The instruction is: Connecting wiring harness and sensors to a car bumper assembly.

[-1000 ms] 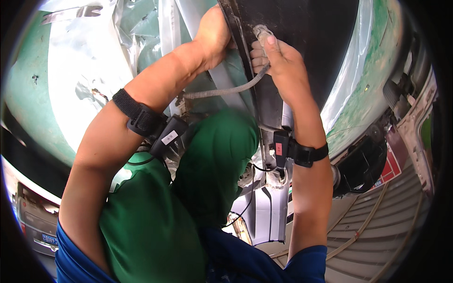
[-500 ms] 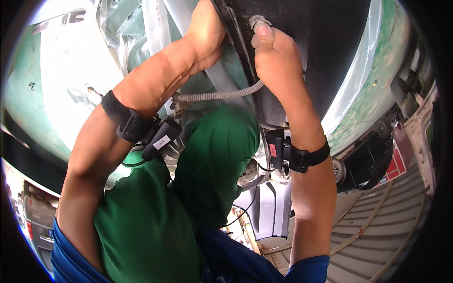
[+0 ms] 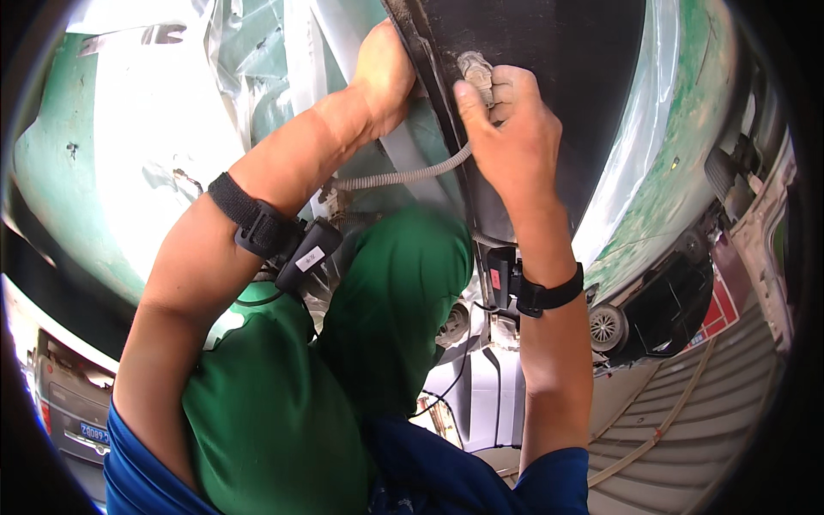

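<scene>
My right hand (image 3: pixel 515 124) is closed about the lower part of a dusty grey plug-like fitting (image 3: pixel 474 70), thumb on its left and curled fingers on its right. The fitting sits against a black panel (image 3: pixel 566 51). A grey corrugated hose (image 3: pixel 403 178) runs from the left to behind my right wrist. My left hand (image 3: pixel 386 73) is at the panel's left edge. Its fingers are hidden behind that edge, so what they hold cannot be seen. Black straps with small black boxes circle both forearms.
Clear plastic sheeting (image 3: pixel 300 51) hangs over a green surface at the left. My green-covered legs (image 3: pixel 395 292) lie below the hose. A dark car (image 3: pixel 661 300) with a visible wheel stands at the right, and a grey vehicle (image 3: pixel 73 403) at the lower left.
My right hand has shifted slightly down, and its thumb has moved to the left side of the fitting, showing more of it. My left hand has moved a little, its fingers still hidden.
</scene>
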`<action>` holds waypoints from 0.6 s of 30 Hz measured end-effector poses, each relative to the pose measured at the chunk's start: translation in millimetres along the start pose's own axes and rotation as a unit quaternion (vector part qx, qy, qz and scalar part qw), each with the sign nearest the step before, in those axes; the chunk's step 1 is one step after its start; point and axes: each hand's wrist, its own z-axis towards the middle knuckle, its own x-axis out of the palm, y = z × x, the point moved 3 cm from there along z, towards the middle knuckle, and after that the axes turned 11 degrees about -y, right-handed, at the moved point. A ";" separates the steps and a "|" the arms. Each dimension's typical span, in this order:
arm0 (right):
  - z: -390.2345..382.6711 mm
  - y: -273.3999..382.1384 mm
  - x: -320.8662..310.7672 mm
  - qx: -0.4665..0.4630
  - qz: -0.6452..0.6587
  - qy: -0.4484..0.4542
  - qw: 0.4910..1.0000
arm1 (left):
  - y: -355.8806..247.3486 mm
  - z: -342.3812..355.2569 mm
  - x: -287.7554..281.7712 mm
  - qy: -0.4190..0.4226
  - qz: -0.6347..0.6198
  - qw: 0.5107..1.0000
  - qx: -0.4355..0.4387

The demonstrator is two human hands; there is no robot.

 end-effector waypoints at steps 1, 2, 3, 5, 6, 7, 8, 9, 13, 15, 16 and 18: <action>2.5 -3.6 0.2 0.001 -0.001 0.000 1.000 | 0.3 -0.9 0.0 0.011 0.006 1.000 -0.003; 5.9 -5.6 0.7 -0.036 0.009 -0.007 0.999 | -0.8 -2.4 0.8 0.012 0.006 1.000 -0.005; 8.1 -6.8 0.5 -0.072 0.018 -0.013 0.997 | -2.2 -3.5 0.8 0.008 0.013 1.000 -0.005; 10.9 -5.8 -3.6 -0.139 -0.032 -0.044 0.989 | -3.3 -5.1 1.4 0.002 0.020 1.000 -0.007; 11.6 -1.1 -5.3 -0.209 -0.081 -0.073 0.972 | -4.0 -5.4 2.2 0.013 0.022 1.000 -0.004; 13.7 0.7 -4.0 -0.206 -0.081 -0.071 0.973 | -4.6 -5.7 2.6 0.024 0.023 0.999 -0.001; 16.0 3.5 -4.4 -0.218 -0.099 -0.075 0.968 | -6.2 -10.2 9.1 0.024 0.024 0.999 -0.005; 17.3 6.6 -3.6 -0.230 -0.113 -0.078 0.964 | -10.2 -17.3 17.1 0.032 0.008 0.999 0.001; 12.2 23.8 1.6 -0.137 -0.064 -0.072 0.986 | -7.9 -13.7 10.9 0.082 0.019 0.996 0.004; 11.9 27.4 0.8 -0.128 -0.078 -0.059 0.987 | -12.6 -20.7 20.4 0.090 -0.019 0.995 0.034; 11.2 27.8 0.2 -0.120 -0.093 -0.050 0.987 | -11.7 -24.3 19.1 0.092 -0.006 0.995 0.030; 9.0 23.5 -4.7 -0.076 -0.016 -0.025 0.997 | -14.0 -27.5 22.0 0.084 0.018 0.996 0.013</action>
